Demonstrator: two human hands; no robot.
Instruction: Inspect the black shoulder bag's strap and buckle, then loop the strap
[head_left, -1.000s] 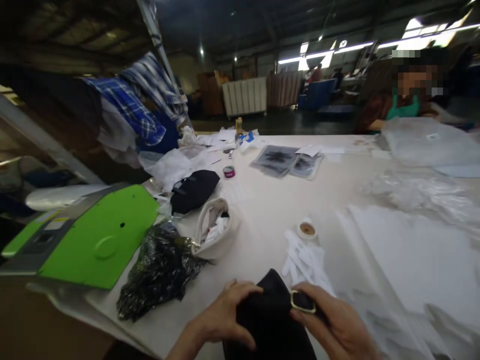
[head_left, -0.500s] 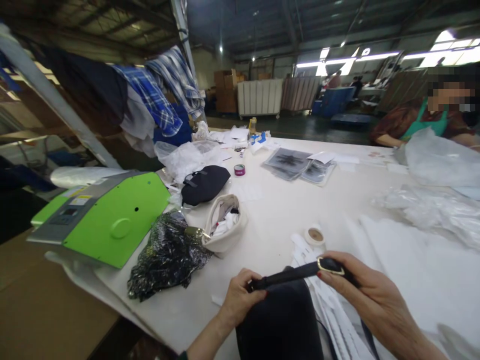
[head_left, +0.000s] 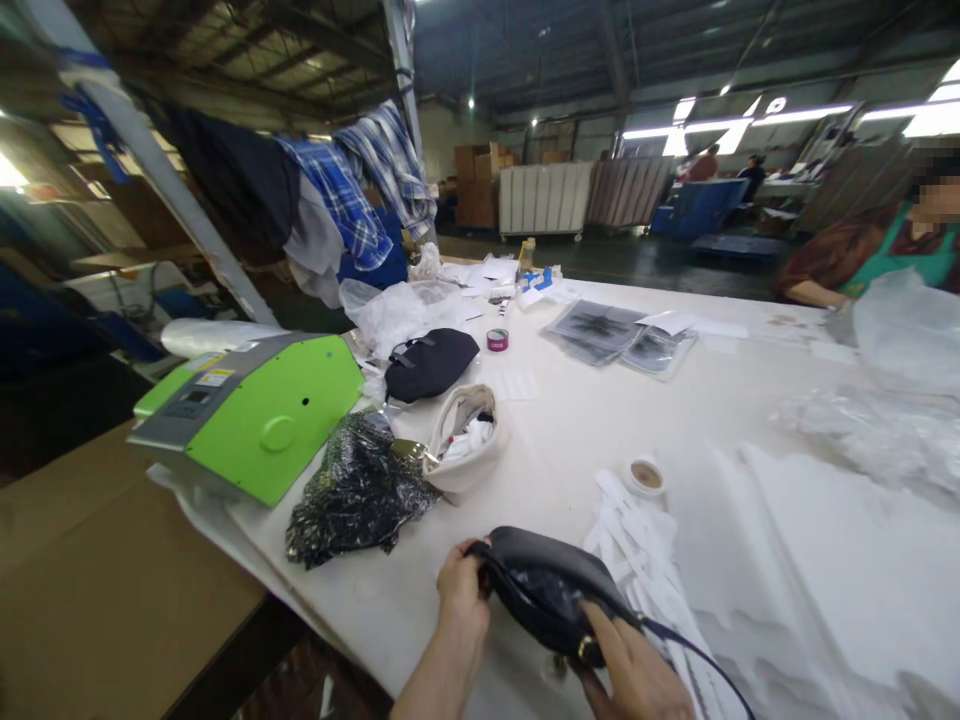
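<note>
A black handbag (head_left: 551, 555) is tilted above the front of the white table, its mouth parted and a dark, shiny inside showing. My left hand (head_left: 461, 590) is closed around the bag's left end. At the lower right rim, my right hand (head_left: 634, 665) grips the bag beside its gold-coloured hardware, with fingertips at the opening. A thin black strap (head_left: 701, 655) trails from the bag's right end. Just beyond lie white paper strips (head_left: 634, 535) and a roll of tape (head_left: 645, 477).
To the left stand a green-and-grey machine (head_left: 281, 425), a crumpled black plastic bag (head_left: 352, 500) and a cream fabric pouch (head_left: 469, 455) with white pieces inside. A dark pouch (head_left: 431, 365) lies behind. Clear plastic (head_left: 870, 430) covers the right side, near a person in a green apron (head_left: 911, 250).
Both hands have let go of the buckled strap stretched between them and now hold the handbag itself, which has been raised, turned and opened. The camera view has swung slightly left.
</note>
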